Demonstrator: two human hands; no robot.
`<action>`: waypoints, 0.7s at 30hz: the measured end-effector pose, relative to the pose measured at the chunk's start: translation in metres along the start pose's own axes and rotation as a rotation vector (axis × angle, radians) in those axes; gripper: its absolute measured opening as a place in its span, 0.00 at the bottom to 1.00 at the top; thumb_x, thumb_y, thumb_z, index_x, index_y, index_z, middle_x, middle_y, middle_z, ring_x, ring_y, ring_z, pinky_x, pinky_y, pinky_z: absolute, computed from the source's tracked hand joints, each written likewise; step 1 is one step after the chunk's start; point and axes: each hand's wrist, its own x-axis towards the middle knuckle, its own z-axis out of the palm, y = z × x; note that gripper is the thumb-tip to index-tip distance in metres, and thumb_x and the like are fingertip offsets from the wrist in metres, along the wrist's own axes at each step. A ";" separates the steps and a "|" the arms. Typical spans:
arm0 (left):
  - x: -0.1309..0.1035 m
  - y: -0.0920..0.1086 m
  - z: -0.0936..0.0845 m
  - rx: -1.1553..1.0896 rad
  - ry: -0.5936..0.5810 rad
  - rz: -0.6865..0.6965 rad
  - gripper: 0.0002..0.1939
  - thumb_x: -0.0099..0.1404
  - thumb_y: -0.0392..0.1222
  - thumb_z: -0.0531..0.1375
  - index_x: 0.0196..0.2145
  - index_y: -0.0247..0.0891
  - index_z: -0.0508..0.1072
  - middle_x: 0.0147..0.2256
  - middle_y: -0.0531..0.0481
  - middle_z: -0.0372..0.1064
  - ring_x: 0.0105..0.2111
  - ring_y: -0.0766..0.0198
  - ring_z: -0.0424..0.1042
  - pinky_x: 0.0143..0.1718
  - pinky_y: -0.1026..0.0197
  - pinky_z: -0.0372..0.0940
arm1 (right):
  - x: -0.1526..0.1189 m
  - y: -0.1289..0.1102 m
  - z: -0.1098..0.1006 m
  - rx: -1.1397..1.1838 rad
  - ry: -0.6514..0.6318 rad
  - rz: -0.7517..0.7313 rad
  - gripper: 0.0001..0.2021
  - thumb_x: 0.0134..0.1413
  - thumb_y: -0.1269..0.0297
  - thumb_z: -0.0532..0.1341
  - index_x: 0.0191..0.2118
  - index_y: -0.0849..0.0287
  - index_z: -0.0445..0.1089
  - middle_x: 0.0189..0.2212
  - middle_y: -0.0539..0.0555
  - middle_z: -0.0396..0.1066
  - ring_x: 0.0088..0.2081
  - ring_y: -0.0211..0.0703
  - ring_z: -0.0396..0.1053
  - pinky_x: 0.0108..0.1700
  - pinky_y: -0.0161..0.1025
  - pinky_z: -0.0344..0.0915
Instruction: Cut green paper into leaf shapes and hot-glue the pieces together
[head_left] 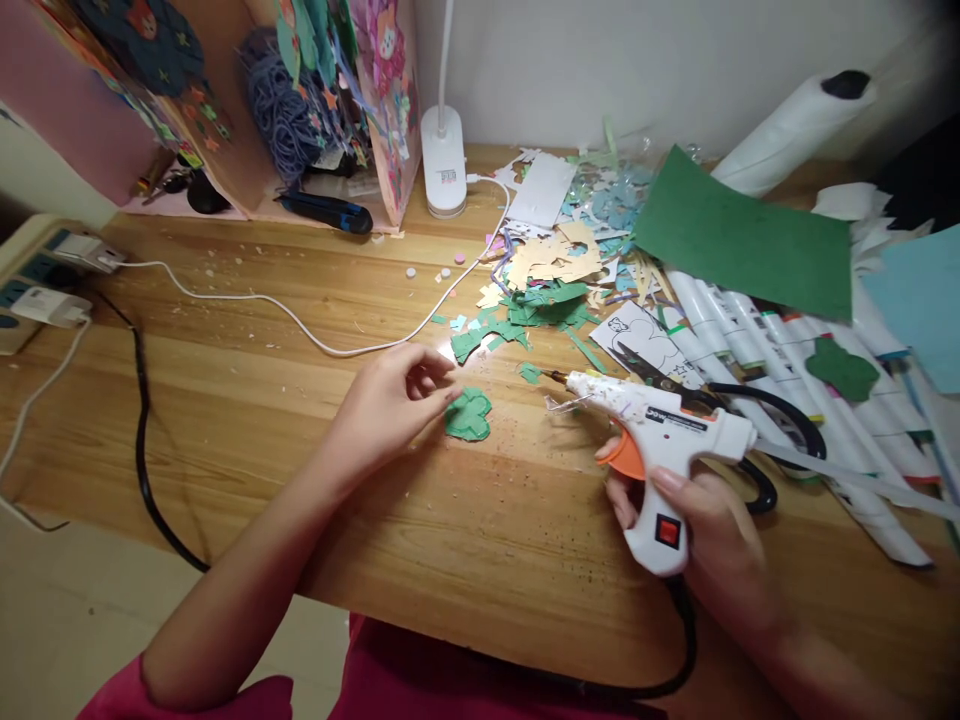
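Observation:
A green paper cutout with rounded lobes (469,415) lies on the wooden table. Beside its left edge is my left hand (397,400), fingers loosely curled and the thumb stretched toward the cutout. The thumb tip is at the cutout's edge; whether it touches I cannot tell. My right hand (705,510) is wrapped round the handle of a white hot glue gun (667,440) with an orange trigger and a red switch. Its nozzle points left, above a small green paper scrap (529,373), and clear strands of glue hang near the tip.
Paper scraps (555,255) are heaped at the back. Black-handled scissors (795,420) and white markers (862,420) lie behind the glue gun, near green paper (742,240). A white cable (262,297) crosses the table from a power strip (30,280). A utility knife (330,212) lies by the decorated box.

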 end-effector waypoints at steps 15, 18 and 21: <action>-0.008 0.005 0.011 0.084 -0.105 0.204 0.05 0.57 0.33 0.61 0.33 0.36 0.71 0.36 0.49 0.66 0.35 0.65 0.67 0.36 0.61 0.64 | -0.001 0.000 0.004 -0.062 -0.010 -0.038 0.15 0.55 0.53 0.52 0.27 0.58 0.64 0.17 0.48 0.62 0.17 0.36 0.57 0.19 0.33 0.55; -0.011 0.008 0.013 0.136 -0.099 0.266 0.02 0.57 0.35 0.62 0.29 0.36 0.70 0.38 0.47 0.64 0.38 0.63 0.67 0.39 0.59 0.65 | -0.005 -0.006 0.008 -0.081 0.004 -0.037 0.12 0.54 0.55 0.52 0.31 0.58 0.65 0.17 0.48 0.63 0.17 0.36 0.57 0.19 0.34 0.55; -0.013 0.009 0.015 0.197 -0.120 0.298 0.03 0.57 0.37 0.62 0.29 0.36 0.70 0.39 0.46 0.63 0.39 0.61 0.66 0.40 0.56 0.64 | -0.007 -0.009 0.010 -0.094 -0.001 -0.045 0.11 0.53 0.56 0.52 0.33 0.58 0.65 0.16 0.48 0.63 0.17 0.36 0.57 0.18 0.34 0.54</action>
